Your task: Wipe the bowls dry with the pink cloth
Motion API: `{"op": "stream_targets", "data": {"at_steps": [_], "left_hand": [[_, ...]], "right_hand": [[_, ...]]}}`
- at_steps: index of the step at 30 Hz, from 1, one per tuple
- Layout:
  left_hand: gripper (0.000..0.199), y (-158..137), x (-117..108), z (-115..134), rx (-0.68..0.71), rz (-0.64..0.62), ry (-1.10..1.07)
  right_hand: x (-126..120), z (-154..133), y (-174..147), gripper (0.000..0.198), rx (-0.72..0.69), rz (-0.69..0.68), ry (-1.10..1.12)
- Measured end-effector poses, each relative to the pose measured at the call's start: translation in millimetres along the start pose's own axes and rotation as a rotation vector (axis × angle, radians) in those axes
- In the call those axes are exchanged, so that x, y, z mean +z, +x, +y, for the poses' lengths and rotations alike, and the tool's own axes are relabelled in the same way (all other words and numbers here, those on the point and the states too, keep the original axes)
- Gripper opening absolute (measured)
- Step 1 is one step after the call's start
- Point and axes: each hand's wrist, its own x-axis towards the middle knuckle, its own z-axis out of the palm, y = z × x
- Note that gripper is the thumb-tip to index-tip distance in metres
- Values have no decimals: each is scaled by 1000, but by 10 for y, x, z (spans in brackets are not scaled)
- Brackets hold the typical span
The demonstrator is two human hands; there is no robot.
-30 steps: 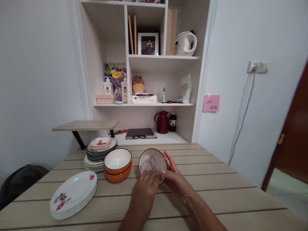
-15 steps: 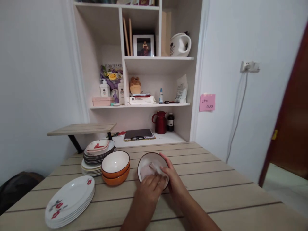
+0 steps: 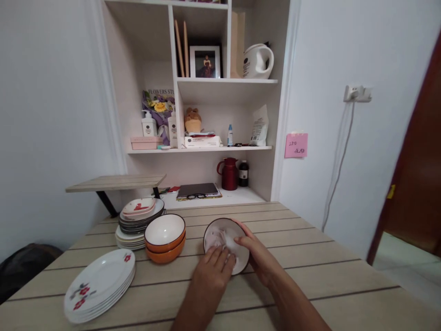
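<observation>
A white bowl with a dark rim [image 3: 242,258] is tilted toward me above the wooden table. My right hand [image 3: 257,252] grips its right side, thumb over the rim and fingers behind the outer wall. My left hand [image 3: 214,270] reaches inside, its fingers pressing a pale pinkish cloth [image 3: 215,238] against the inner surface. Part of that cloth is hidden under the fingers. Left of the bowl stand two stacked orange bowls [image 3: 165,252] with white insides.
Oval white plates with red flowers [image 3: 103,280] are stacked at the front left. Behind them stands a pile of round plates [image 3: 139,225] topped by small heart-marked dishes [image 3: 138,206]. A raised wooden shelf [image 3: 117,182] is at the back left. A red jug [image 3: 229,174] stands in the wall shelving.
The bowl has shifted slightly right and turned in my right hand. My left hand has moved the cloth over the inside, and the cloth now lies bunched toward the upper left.
</observation>
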Motion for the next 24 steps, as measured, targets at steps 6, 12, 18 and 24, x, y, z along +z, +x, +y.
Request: {"op": "stream_targets", "data": {"at_steps": [6, 12, 18, 24], "left_hand": [[38, 35, -105, -31, -156, 18, -27], [39, 98, -155, -26, -216, 98, -132], [37, 117, -131, -11, -124, 74, -153], [36, 52, -5, -11, -45, -52, -157]], "right_hand": [[213, 201, -35, 95, -69, -74, 132], [333, 295, -45, 85, -143, -96, 103], [288, 332, 26, 62, -131, 20, 82], [163, 220, 106, 52, -135, 121, 65]]}}
